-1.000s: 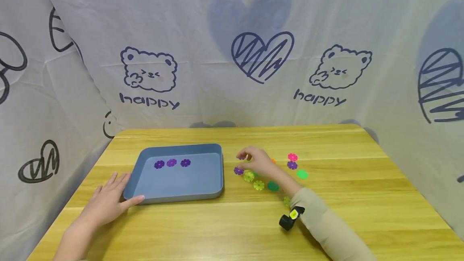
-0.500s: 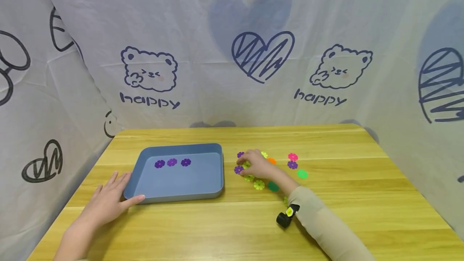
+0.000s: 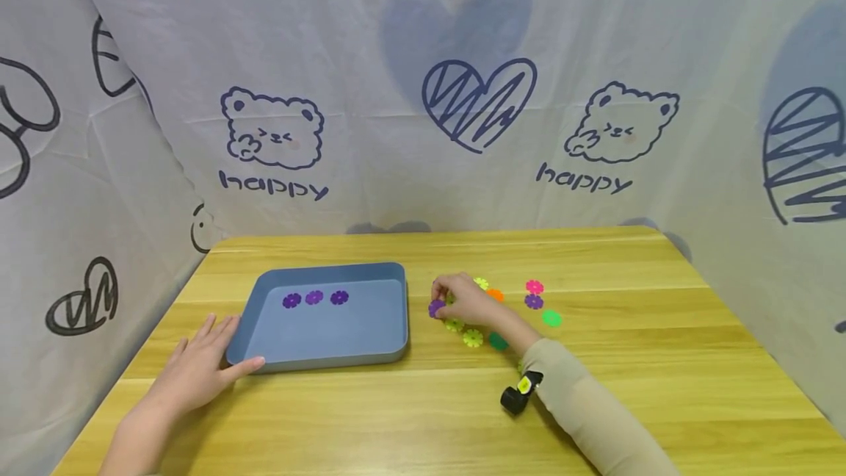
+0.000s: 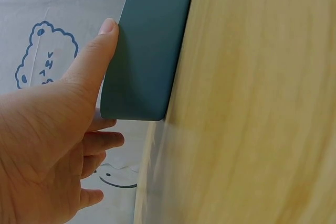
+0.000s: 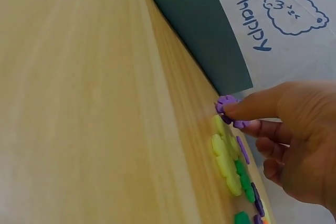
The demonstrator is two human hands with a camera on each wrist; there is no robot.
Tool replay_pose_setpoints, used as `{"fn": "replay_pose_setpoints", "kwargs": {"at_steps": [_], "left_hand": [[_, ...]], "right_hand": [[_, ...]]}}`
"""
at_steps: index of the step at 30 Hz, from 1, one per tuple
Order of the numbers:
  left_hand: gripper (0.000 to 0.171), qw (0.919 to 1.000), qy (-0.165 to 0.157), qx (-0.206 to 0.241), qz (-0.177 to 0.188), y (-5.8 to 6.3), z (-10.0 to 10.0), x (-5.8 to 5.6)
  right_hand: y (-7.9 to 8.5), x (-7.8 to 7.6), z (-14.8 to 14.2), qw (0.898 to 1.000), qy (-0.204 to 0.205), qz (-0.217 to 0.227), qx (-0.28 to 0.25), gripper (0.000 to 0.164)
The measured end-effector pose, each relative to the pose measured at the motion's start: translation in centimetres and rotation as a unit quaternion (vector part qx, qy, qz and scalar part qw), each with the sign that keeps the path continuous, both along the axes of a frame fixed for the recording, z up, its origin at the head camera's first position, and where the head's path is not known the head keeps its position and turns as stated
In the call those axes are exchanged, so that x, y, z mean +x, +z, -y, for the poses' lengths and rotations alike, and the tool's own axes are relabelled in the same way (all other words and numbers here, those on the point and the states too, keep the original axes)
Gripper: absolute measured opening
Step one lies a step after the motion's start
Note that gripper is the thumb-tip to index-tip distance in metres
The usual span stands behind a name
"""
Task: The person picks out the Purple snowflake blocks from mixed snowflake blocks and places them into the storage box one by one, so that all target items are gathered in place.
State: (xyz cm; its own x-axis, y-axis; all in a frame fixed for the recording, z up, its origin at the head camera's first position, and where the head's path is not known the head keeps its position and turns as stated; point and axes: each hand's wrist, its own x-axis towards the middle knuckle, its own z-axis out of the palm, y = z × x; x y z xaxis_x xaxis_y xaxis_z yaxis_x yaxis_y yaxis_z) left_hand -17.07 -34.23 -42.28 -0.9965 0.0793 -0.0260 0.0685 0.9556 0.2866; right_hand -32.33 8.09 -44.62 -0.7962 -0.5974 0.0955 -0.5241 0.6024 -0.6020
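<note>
A blue tray (image 3: 330, 268) sits on the wooden table and holds three purple flower discs (image 3: 313, 297) in a row at its far side. My left hand (image 3: 210, 356) lies flat on the table at the tray's near-left corner. Its thumb (image 4: 94, 59) rests straight against the tray wall (image 4: 152, 45). Just right of the tray, my right hand (image 3: 444, 304) pinches a purple flower disc (image 3: 435, 308) between thumb and fingertip. In the right wrist view, that purple disc (image 5: 226, 105) is held low over the table beside yellow-green discs (image 5: 224, 156).
More flower discs lie right of the tray: yellow-green (image 3: 472, 338), dark green (image 3: 498, 342), light green (image 3: 551, 318), pink (image 3: 534, 287), purple (image 3: 533, 301), orange (image 3: 496, 295). A printed cloth backdrop (image 3: 423, 94) encloses the table on three sides. Bare wood (image 3: 396, 417) spans the front.
My right hand has dropped from above the discs toward the tray side and closed its fingers on the purple disc. The left hand and tray have stayed put.
</note>
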Motion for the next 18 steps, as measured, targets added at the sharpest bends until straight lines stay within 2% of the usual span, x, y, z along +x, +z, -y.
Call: {"fn": "replay_pose_setpoints", "kwargs": {"at_steps": [4,7,18], "left_hand": [[0.1,1.0,-0.001,0.001,-0.002,0.0,0.0,0.0],[0.1,1.0,-0.001,0.0,-0.003,-0.1,0.0,0.1],[0.1,1.0,-0.001,0.002,-0.001,-0.1,0.0,0.0]], "right_hand": [[0.3,0.1,0.0,0.998,-0.014,0.042,-0.041,0.009],[0.8,0.2,0.1,0.996,-0.027,0.057,-0.059,0.005],[2.9,-0.2,2.0,0.988,-0.059,0.074,-0.125,0.005]]}}
